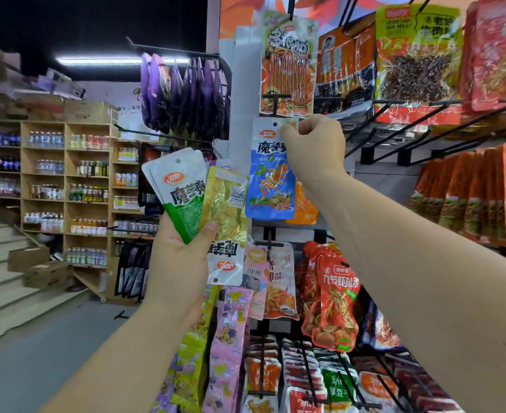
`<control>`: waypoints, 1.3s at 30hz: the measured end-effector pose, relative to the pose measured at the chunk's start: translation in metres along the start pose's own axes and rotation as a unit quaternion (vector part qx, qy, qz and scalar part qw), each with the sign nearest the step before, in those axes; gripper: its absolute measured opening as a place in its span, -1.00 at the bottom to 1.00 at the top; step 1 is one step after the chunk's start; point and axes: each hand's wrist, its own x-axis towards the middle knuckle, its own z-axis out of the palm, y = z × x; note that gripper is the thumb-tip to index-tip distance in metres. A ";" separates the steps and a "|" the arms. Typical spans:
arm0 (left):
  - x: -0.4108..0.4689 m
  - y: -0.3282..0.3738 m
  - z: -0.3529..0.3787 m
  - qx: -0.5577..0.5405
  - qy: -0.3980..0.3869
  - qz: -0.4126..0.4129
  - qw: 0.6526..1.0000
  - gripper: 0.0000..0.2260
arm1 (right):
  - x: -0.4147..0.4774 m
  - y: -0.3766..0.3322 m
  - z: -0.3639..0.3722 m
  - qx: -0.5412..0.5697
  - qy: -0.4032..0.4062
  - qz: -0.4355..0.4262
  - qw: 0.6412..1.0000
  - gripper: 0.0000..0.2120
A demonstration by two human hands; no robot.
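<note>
Where the right hand [314, 144] pinches it, a glossy blue-and-white snack packet [268, 186].

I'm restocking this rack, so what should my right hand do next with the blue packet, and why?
Probably seat the blue and white plastic packet on the white rack and release: the right hand pinches its top by the hang hole, while the left hand holds green and white plastic packets.

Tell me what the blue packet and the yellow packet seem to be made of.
The blue packet, pinched at its top by the right hand: likely glossy printed plastic film; it shows creases and light streaks. The yellow packet, held in the left hand: probably shiny film, perhaps metallised, with bright crinkled glints.
</note>
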 end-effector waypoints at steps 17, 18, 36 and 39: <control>-0.004 0.005 0.000 0.015 -0.009 0.039 0.999 -0.64 | 0.003 -0.004 0.007 0.056 0.007 0.043 0.997 -0.57; -0.004 0.005 0.000 0.012 -0.008 0.037 0.999 -0.64 | 0.003 -0.003 0.008 0.049 0.010 0.037 0.998 -0.55; -0.009 0.013 0.001 0.013 -0.009 0.043 0.999 -0.63 | 0.011 -0.017 0.010 -0.082 0.035 -0.031 0.996 -0.55; -0.010 0.015 0.000 0.013 -0.009 0.045 0.999 -0.62 | 0.015 -0.009 0.009 -0.101 0.025 -0.024 0.994 -0.52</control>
